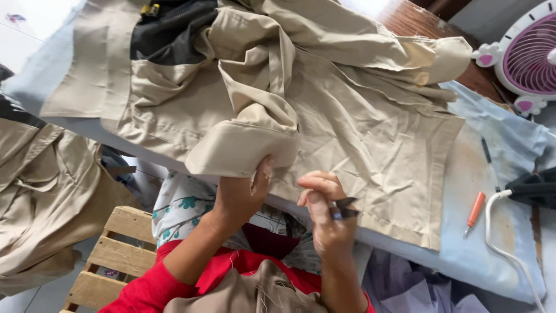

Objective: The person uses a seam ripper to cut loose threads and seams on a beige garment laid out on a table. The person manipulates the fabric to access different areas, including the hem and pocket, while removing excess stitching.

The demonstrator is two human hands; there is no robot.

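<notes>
Garment (pixel 324 116): beige woven cloth, creased and rumpled, lay spread over the padded board, with a dark lining panel near the far end.
Cuff (pixel 243 150): smooth folded band at the sleeve end, rolled into a soft tube; hung at the near edge of the board.
Left hand (pixel 240 194): clasped the underside of the cuff, thumb pressed up against the fabric.
Right hand (pixel 324 211): curled around small dark thread snips (pixel 344 208), blades pointing right, just beside the garment's hem.
Padded board (pixel 492 243): covered in pale blue cloth, stained brownish toward the right; soft, flat surface.
Orange-handled tool (pixel 475 211): slim, lay on the blue cover, well apart from the hands.
Dark pen (pixel 486 152): thin, lay beyond the orange tool on the same cover.
White cord (pixel 509 249): looped across the right end of the board, leading to a dark appliance part (pixel 536 188) at the frame edge.
Fan (pixel 527 58): round white-and-pink grille, at the upper right.
Wooden pallet (pixel 113 249): pale slats, lower left, beside a heap of more beige cloth (pixel 40 191).
Sleeves (pixel 150 284): red, over a floral-print lap cloth (pixel 185 206).
</notes>
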